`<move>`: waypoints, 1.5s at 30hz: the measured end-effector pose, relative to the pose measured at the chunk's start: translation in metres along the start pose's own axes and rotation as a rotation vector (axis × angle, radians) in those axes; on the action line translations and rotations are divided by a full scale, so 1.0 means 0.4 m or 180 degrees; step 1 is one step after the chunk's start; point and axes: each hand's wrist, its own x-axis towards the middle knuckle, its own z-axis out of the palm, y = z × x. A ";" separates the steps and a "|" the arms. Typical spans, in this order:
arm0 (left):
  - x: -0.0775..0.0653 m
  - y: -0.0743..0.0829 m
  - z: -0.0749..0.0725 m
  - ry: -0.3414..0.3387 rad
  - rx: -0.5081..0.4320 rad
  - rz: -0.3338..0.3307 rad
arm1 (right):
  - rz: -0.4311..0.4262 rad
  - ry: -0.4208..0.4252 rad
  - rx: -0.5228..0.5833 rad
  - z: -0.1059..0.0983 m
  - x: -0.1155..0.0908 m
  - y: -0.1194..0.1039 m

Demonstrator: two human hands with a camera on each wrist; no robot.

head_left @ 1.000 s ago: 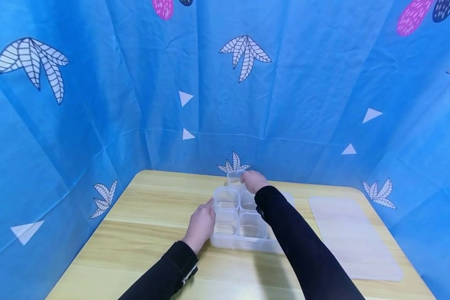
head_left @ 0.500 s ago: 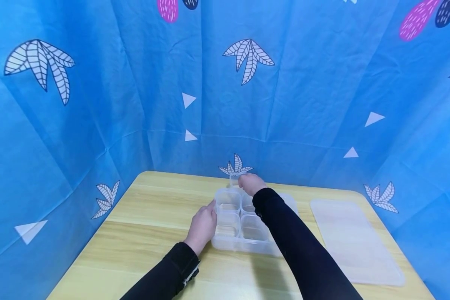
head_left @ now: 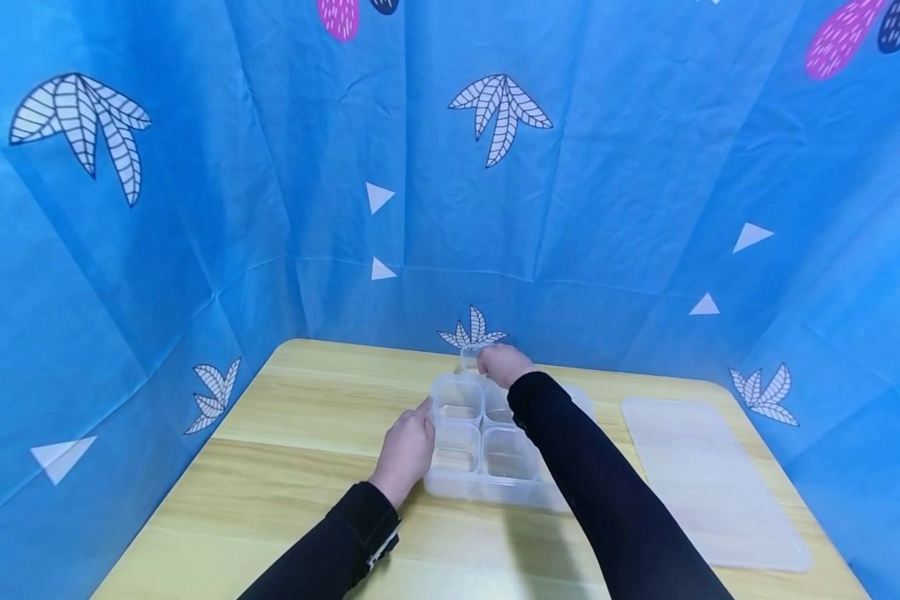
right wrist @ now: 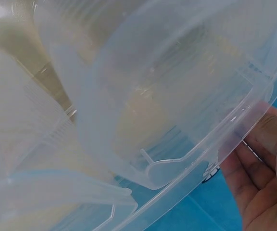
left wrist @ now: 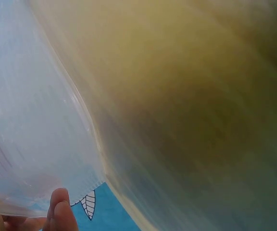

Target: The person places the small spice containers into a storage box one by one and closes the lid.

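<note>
A clear plastic box (head_left: pixel 487 489) holds several small clear cups (head_left: pixel 459 400) in rows. My left hand (head_left: pixel 405 454) grips the box at its left side, with fingertips (left wrist: pixel 60 204) against the plastic in the left wrist view. Reaching over the box, my right hand (head_left: pixel 505 364) pinches a clear upright piece (head_left: pixel 468 357) at the back edge. In the right wrist view, the right hand's fingers (right wrist: pixel 254 166) lie partly behind the clear plastic. My right sleeve hides the cups on the right side.
A flat translucent lid (head_left: pixel 712 483) lies on the right side of the wooden table (head_left: pixel 292 442). A blue patterned curtain (head_left: pixel 330 208) encloses the table at the back and both sides.
My right hand has shifted slightly left along the back edge, still pinching the clear piece. My left hand stays at the box's side. The head view has tilted a little.
</note>
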 end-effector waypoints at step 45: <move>0.002 0.004 0.002 -0.0038 -0.0042 -0.0059 | -0.0201 0.0426 -0.0848 -0.082 -0.049 0.004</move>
